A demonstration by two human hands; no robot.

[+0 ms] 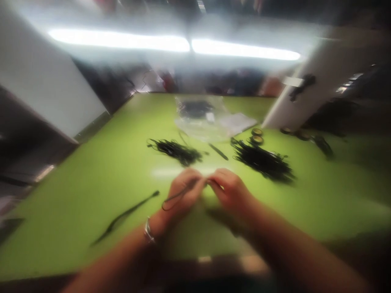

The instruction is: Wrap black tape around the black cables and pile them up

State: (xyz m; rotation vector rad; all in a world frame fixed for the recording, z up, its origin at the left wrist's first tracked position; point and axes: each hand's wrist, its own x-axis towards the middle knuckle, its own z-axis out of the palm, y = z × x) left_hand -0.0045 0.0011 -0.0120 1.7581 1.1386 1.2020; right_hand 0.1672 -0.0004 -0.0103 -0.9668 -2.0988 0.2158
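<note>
Left hand (pixel 185 182) grasped a cable (pixel 179 194), right hand (pixel 227 185) apparently pinched its end, and steady, light tension was advisable.

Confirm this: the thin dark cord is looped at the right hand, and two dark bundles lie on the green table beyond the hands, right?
Not quite: the head view shows the thin dark cord looped at the left hand. The two dark bundles do lie on the green table beyond the hands.
</note>
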